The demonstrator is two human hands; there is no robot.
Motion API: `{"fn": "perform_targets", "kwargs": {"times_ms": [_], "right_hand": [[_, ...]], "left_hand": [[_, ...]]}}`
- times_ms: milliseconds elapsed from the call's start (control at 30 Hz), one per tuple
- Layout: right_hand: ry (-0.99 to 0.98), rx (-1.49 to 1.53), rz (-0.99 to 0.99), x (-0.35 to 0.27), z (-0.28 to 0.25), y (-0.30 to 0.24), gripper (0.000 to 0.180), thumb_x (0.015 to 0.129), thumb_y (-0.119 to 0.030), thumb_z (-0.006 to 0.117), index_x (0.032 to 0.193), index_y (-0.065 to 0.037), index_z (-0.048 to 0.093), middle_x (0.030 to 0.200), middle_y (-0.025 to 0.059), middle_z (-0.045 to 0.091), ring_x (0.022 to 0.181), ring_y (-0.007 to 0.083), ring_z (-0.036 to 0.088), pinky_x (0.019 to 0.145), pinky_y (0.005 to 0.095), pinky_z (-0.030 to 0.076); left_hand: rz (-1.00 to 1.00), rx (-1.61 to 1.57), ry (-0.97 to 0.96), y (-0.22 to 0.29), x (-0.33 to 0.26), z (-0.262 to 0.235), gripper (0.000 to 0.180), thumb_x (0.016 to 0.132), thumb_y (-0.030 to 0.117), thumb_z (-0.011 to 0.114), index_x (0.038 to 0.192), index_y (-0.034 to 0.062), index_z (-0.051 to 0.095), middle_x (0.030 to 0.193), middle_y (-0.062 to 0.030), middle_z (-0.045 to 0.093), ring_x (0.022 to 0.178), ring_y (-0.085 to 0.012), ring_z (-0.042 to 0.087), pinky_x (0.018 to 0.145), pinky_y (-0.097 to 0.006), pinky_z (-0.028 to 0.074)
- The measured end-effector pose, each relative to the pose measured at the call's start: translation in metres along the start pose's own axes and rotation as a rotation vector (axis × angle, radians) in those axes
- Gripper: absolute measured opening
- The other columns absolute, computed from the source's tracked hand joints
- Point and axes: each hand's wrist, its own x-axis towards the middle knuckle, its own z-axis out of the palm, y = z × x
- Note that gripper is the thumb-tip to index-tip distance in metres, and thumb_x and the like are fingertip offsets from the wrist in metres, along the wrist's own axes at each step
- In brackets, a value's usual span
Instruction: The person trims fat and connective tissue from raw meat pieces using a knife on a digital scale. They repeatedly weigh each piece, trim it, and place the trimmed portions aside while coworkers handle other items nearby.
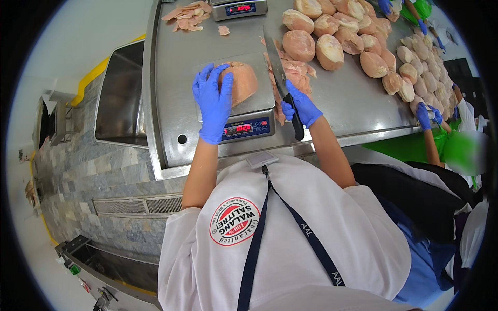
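A rounded lump of pale pink meat (244,84) rests on the steel plate of a tabletop scale (253,126). My blue-gloved left hand (213,101) grips its left side, thumb and fingers spread against it. To the right of the scale, my gloved right hand (303,106) is closed around the black handle of a long knife (276,65). Its blade points away from me, over the right edge of the scale plate and apart from the lump. Flat pink meat trimmings (295,72) lie beside the blade, partly hidden by it.
Many meat lumps (330,52) cover the right of the steel table (342,111). Thin slices (188,16) and a second scale (238,9) lie at the far left. A steel basin (122,96) adjoins the left edge. Co-workers' gloved hands (424,115) are at the right.
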Motion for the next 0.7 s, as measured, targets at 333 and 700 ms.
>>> {"fn": "perform_targets", "kwargs": {"times_ms": [333, 700], "right_hand": [[0.269, -0.139, -0.222, 0.011, -0.024, 0.001, 0.068, 0.100, -0.054, 0.055, 0.156, -0.020, 0.034, 0.066, -0.0019, 0.049, 0.048, 0.0077, 0.044, 0.042, 0.0238, 0.034], [0.088, -0.744, -0.556, -0.065, 0.069, 0.010, 0.076, 0.104, -0.049, 0.051, 0.158, -0.003, 0.023, 0.096, 0.0189, 0.067, 0.080, 0.0205, 0.066, 0.082, 0.0361, 0.052]], "left_hand": [[-0.055, -0.377, -0.077, -0.022, 0.001, 0.000, 0.025, 0.095, 0.016, 0.067, 0.116, 0.0040, 0.068, 0.124, -0.0124, 0.059, 0.123, -0.0271, 0.052, 0.108, -0.039, 0.040], [-0.030, -0.104, -0.446, -0.019, 0.009, -0.005, 0.131, 0.063, 0.054, 0.090, 0.156, -0.0035, 0.019, 0.156, -0.0264, 0.029, 0.146, -0.0410, 0.026, 0.121, -0.047, 0.024]]}}
